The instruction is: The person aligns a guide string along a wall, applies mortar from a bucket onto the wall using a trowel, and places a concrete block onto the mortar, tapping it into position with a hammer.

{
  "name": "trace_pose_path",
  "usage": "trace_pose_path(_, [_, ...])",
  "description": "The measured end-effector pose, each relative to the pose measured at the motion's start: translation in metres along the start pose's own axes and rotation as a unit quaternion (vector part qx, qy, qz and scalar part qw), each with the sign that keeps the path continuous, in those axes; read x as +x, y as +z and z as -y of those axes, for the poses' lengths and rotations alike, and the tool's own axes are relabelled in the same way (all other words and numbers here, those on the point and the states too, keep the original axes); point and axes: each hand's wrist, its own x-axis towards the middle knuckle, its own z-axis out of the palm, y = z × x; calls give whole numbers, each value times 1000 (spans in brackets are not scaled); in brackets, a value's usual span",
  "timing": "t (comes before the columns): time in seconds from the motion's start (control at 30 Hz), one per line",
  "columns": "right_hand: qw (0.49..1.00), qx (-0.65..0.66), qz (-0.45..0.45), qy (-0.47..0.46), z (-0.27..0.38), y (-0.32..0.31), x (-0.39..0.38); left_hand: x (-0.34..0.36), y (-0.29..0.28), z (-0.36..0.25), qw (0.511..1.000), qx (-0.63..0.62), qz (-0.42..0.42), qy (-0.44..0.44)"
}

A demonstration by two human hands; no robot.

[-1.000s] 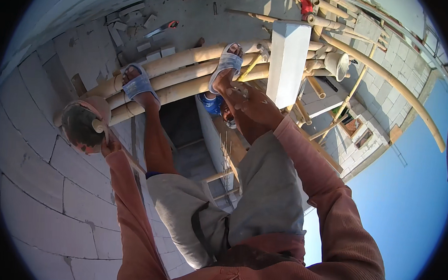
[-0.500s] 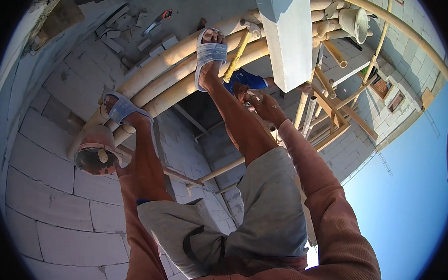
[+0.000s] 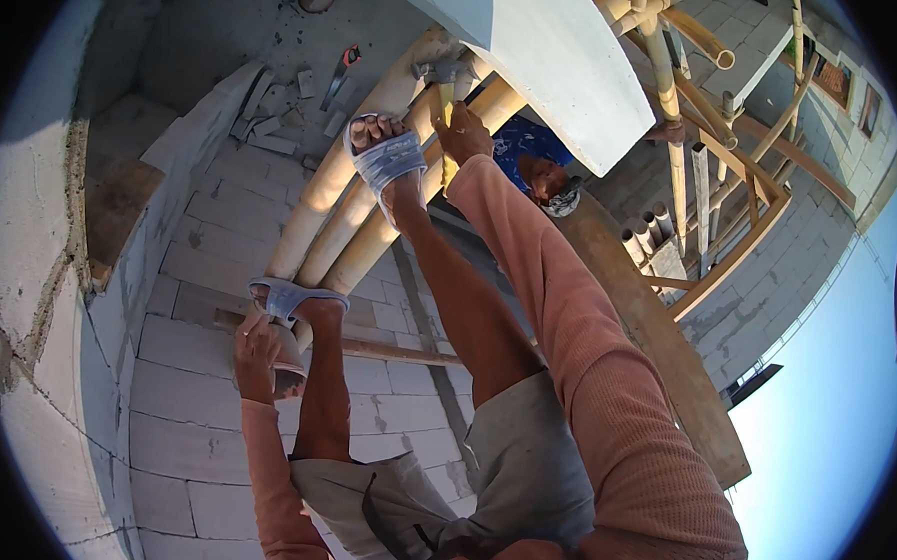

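Observation:
My right hand (image 3: 463, 134) is closed around the yellow handle of a hammer (image 3: 443, 74). The hammer's metal head rests across the bamboo poles (image 3: 347, 191), just beyond my foot. Down at the left, my left hand (image 3: 255, 352) lies beside a bucket (image 3: 289, 356), fingers stretched toward the pole ends and my sandal (image 3: 297, 299). Its fingertips are partly lost against the sandal and poles, and nothing shows in its grasp. My other sandal (image 3: 392, 162) stands on the poles next to the hammer.
A large pale block (image 3: 538, 64) overhangs the poles. Beneath it is another person in a blue shirt (image 3: 519, 148). A wooden plank (image 3: 656, 339) and bamboo scaffolding (image 3: 674, 170) lie to the right. Far below are a handsaw (image 3: 341, 73) and broken blocks (image 3: 266, 112).
My right hand has reached forward and taken hold of the hammer handle. My left hand has come out from behind the bucket. The view has shifted, and the other person's head now shows.

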Motion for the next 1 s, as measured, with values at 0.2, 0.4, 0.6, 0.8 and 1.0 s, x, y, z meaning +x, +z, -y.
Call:
trace_pose_path(0.2, [995, 49, -84, -17, -25, -5, -16, 118, 157, -176, 955, 76, 131, 255])
trace_pose_path(0.4, [883, 219, -391, 138, -127, -33, -71, 221, 284, -383, 871, 180, 175, 422])
trace_pose_path(0.6, [706, 665, -224, 90, -292, -115, -6, 227, 364, -374, 873, 255, 236, 342])
trace_pose_path(0.8, [600, 780, -148, 97, -246, -107, 16, 220, 357, -377, 874, 271, 259, 310])
trace_pose_path(1.0, [632, 748, -139, 145, -288, -155, -3, 168, 379, -392, 874, 233, 350, 242])
